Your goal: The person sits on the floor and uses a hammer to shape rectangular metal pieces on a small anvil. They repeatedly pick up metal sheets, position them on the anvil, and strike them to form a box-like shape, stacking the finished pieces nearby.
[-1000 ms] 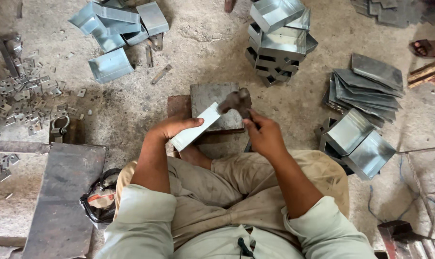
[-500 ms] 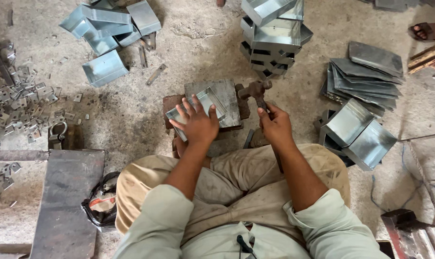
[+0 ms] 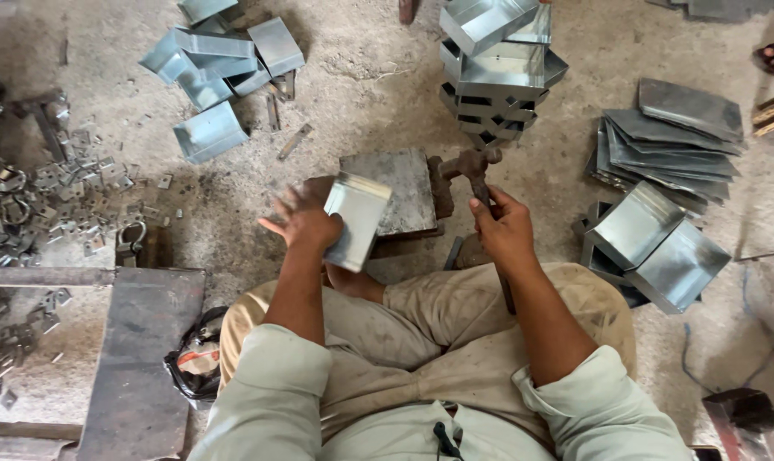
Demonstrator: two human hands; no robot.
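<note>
gripping a hammer (image 3: 472,166) (right hand (image 3: 502,229)); left hand (image 3: 306,224) steadying a metal tray (image 3: 357,220).

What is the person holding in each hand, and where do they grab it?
The left hand grips a folded metal tray by its left edge. The right hand grips a hammer around its handle, just below the head.

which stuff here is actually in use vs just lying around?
In use:
left hand holding the metal tray
right hand with its grip on the hammer
steel block in front of the knees

Lying about:
tall tray stack
loose trays at upper left
flat sheets
two trays at right
small brackets at left
</note>
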